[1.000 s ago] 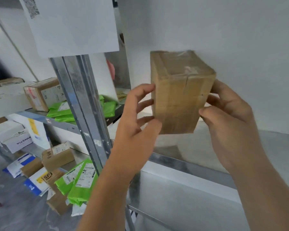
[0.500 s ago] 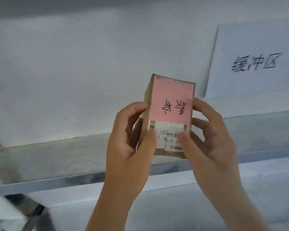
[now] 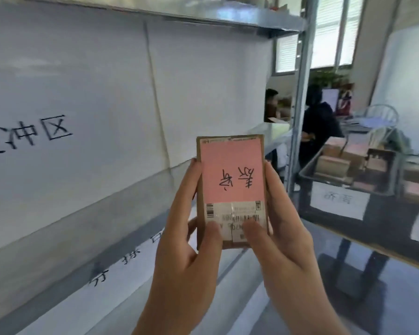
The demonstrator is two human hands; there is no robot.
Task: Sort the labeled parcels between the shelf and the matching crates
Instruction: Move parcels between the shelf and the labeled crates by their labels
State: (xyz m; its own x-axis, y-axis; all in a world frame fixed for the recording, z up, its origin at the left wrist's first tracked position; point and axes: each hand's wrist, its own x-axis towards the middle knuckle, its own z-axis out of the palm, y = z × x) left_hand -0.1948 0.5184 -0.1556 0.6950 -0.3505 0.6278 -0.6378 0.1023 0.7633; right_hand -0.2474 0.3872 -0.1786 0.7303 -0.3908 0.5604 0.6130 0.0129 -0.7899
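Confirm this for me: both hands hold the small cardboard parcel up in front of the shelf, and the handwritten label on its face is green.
Not quite. The head view shows the left hand and right hand holding the small cardboard parcel up in front of the shelf, but the handwritten label on its face is pink, not green.

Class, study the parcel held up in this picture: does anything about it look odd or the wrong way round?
Yes. The parcel, gripped by the left hand and right hand, is upside down: the handwriting on its pink label reads inverted.
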